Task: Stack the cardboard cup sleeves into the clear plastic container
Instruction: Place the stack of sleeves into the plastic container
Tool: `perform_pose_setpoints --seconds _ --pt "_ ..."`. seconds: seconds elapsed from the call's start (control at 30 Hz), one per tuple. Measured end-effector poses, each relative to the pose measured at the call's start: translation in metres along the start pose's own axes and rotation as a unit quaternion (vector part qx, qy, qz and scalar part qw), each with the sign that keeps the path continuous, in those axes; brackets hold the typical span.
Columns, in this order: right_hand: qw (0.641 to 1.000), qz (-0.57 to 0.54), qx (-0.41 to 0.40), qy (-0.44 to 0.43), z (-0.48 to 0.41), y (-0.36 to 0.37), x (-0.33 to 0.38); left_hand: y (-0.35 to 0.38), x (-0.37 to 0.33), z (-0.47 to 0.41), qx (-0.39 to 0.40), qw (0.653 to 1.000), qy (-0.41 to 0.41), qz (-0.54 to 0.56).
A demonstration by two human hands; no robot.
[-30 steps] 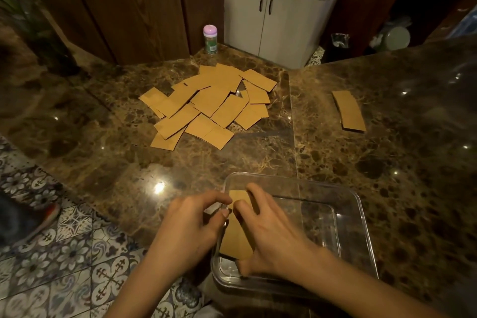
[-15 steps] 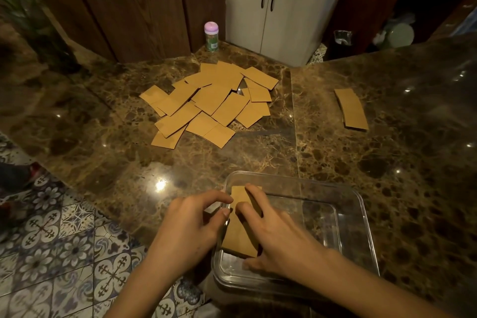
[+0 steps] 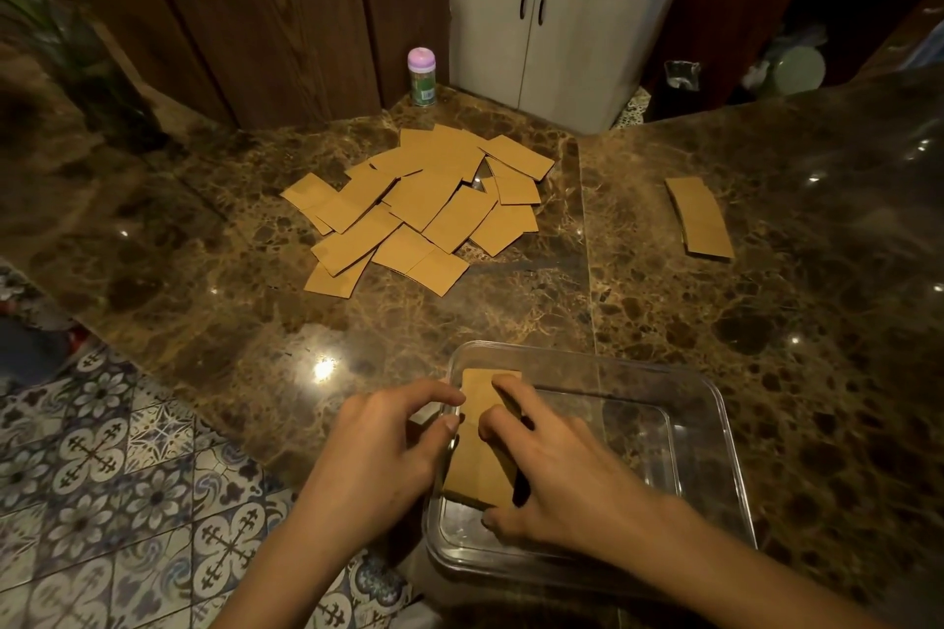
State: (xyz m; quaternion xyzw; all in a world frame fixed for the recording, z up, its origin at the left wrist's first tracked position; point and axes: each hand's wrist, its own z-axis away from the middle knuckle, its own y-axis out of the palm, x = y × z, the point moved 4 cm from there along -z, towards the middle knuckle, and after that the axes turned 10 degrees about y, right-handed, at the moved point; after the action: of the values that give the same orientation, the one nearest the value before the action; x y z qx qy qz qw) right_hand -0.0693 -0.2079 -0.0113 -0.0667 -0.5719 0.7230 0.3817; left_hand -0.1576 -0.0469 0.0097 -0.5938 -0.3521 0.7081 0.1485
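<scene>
One clear plastic container (image 3: 715,403) stands on the bench (image 3: 204,270) at its near edge. It holds one stack of cardboard cup sleeves (image 3: 480,465) against its left wall. My right hand (image 3: 557,470) lies spread, fingers pressing on the stack. My left hand (image 3: 378,449) is curled at that wall; pinching or not, I cannot tell. One loose pile (image 3: 424,204), at least twelve sleeves, lies beyond. One small stack (image 3: 700,219) lies right.
</scene>
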Motion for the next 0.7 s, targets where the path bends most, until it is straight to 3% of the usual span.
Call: perform_pose_setpoints --seconds 0.33,0.7 --pt "1.0 0.005 -0.02 -0.007 -0.004 0.007 -0.001 0.001 0.0 -0.003 0.002 1.0 0.007 -0.004" --pt "0.999 0.009 0.035 0.017 0.0 -0.01 0.003 -0.001 0.004 -0.005 0.022 1.0 0.011 -0.018"
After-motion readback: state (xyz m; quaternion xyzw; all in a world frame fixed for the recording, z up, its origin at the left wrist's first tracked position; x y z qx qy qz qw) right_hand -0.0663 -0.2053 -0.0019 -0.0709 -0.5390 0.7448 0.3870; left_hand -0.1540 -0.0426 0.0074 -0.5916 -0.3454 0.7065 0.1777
